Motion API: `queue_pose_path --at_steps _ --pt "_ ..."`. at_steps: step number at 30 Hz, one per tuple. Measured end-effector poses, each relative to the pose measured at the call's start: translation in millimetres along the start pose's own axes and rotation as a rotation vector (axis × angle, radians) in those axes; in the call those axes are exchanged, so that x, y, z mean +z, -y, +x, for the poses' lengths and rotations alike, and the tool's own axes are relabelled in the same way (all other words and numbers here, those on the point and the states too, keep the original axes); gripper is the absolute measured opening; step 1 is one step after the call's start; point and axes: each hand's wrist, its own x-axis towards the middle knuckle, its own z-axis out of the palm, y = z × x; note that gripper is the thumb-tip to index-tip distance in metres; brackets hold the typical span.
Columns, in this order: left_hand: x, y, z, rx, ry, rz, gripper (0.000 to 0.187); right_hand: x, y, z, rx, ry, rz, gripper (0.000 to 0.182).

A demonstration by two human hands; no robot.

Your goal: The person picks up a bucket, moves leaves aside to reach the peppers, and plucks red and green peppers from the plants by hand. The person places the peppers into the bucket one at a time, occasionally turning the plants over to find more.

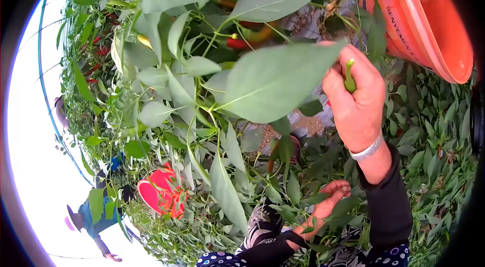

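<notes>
My right hand, with a silver band at the wrist, is closed around a chili pepper. The pepper's green stem end sticks out between thumb and fingers, and a little red shows under the hand. A large green leaf in front covers the fingertips. Lower down, my left hand hangs among the leaves near my legs, its fingers curled in. Leaves partly cover it, so anything inside cannot be made out. Left of my right hand, a red and green chili pepper hangs on the plant.
An orange bucket with dark lettering stands at the upper right, close to my right hand. A red bucket sits among the plants at lower left. Another person in a hat is beyond it. Dense pepper plants surround me.
</notes>
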Motion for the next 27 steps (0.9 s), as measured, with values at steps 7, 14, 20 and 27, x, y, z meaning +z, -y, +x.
queue_pose_path --at_steps 7,14,20,27 --pt "4 -5 4 0.062 0.013 -0.119 0.021 64 -21 79 -0.503 0.253 -0.632 0.022" --pt "5 -21 0 0.176 0.031 -0.168 0.027 47 -36 158 -0.633 0.271 -0.651 0.019" --pt "14 -43 -8 0.139 -0.114 -0.001 0.027 0 -1 192 -0.086 0.180 -0.502 0.031" --pt "16 -44 -7 0.197 -0.145 -0.112 0.021 10 -24 180 -0.105 0.457 -0.403 0.036"
